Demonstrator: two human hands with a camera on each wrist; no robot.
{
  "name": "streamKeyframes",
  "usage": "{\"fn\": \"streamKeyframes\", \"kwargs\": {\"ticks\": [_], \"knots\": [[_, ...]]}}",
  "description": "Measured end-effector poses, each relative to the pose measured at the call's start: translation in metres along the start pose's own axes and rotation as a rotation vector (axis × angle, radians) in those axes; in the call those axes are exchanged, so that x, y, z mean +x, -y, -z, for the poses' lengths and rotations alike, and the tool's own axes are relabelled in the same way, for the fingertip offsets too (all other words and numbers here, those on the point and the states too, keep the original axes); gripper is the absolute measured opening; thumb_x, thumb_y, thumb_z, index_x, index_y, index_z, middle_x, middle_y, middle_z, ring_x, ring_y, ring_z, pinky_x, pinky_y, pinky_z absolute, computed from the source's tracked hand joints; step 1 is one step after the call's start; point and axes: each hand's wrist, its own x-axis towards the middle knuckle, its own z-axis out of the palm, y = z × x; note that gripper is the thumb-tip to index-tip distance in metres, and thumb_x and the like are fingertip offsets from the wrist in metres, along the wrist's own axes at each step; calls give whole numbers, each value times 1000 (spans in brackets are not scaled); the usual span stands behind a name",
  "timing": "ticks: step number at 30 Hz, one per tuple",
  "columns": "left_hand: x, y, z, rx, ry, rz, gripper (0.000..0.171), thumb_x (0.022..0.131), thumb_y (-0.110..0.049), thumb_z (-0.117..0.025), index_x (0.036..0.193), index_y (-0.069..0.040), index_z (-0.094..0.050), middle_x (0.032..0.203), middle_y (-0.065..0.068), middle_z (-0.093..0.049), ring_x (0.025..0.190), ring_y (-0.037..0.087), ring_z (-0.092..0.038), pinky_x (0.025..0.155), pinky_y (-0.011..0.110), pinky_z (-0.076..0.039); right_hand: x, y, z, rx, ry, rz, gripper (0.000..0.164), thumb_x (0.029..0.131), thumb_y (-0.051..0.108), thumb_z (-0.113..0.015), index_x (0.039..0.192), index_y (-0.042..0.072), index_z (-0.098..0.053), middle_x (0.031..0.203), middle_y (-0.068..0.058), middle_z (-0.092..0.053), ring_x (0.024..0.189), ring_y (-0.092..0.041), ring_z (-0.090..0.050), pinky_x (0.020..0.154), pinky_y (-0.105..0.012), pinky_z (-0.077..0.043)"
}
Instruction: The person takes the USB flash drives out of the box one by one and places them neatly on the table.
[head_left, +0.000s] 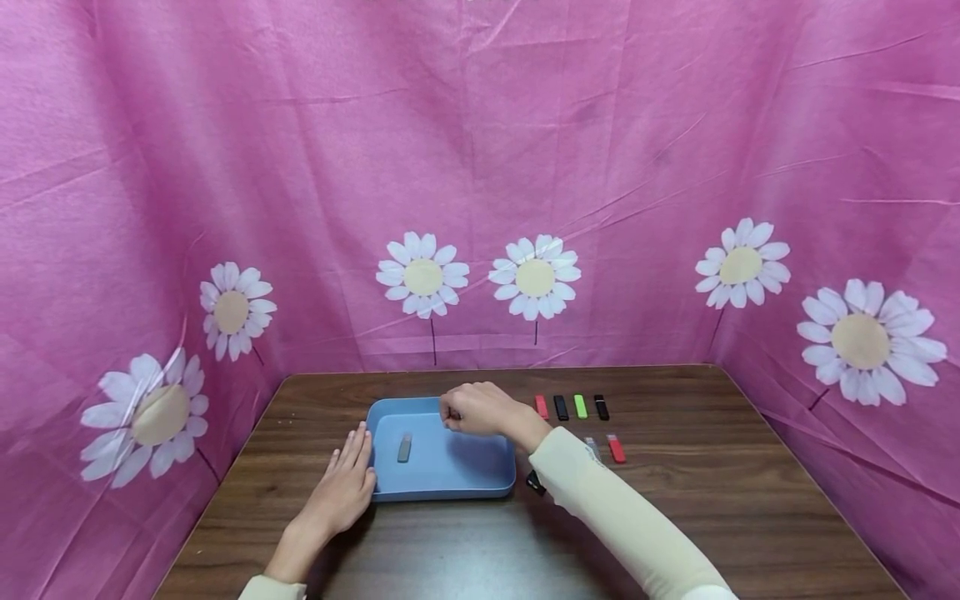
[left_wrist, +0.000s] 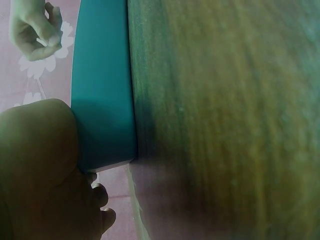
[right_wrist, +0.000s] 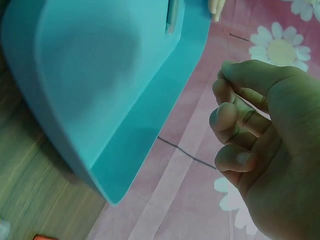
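Observation:
A blue tray (head_left: 442, 493) lies on the wooden table, with one grey USB stick (head_left: 404, 447) inside it, left of the middle. My left hand (head_left: 343, 486) rests against the tray's left side, fingers straight along the wall. In the left wrist view, its palm side meets the tray's outer wall (left_wrist: 102, 90). Over the far right part of the tray hovers my right hand (head_left: 480, 410). Its fingers (right_wrist: 240, 160) are curled in and the thumb tip meets the index finger, as the right wrist view shows; nothing is visible between them.
Right of the tray, a back row holds a red stick (head_left: 542, 407), a black stick (head_left: 561, 407), a green stick (head_left: 581, 406) and another black one. Nearer are a red stick (head_left: 617, 448), a grey one and a black item (head_left: 536, 482), partly behind the right sleeve. Pink flowered cloth (head_left: 480, 167) surrounds the table.

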Motion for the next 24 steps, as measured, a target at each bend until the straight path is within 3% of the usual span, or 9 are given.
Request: {"fn": "streamKeyframes", "kwargs": {"ticks": [14,20,24], "knots": [[1,2,0,13,10,5,62,111,-16,-44,164,11,-26,176,26,-15,163,49,-17,130,68,-19,37,21,-14,10,119,8,7,101,20,-71,95,24,-74,80,14,-63,67,-1,-50,59,-18,-38],[2,0,-1,8,24,19,63,111,-18,-43,164,11,-24,177,25,-15,163,48,-17,130,68,-18,48,26,-23,-36,158,-15,5,101,24,-72,103,23,-76,90,13,-70,73,-1,-55,63,-18,-43],[2,-1,0,10,17,19,62,111,-18,-43,164,11,-25,177,26,-16,163,48,-18,130,68,-18,54,29,-29,-66,196,-28,11,102,30,-72,109,23,-75,98,12,-72,77,-1,-56,66,-18,-45]]}}
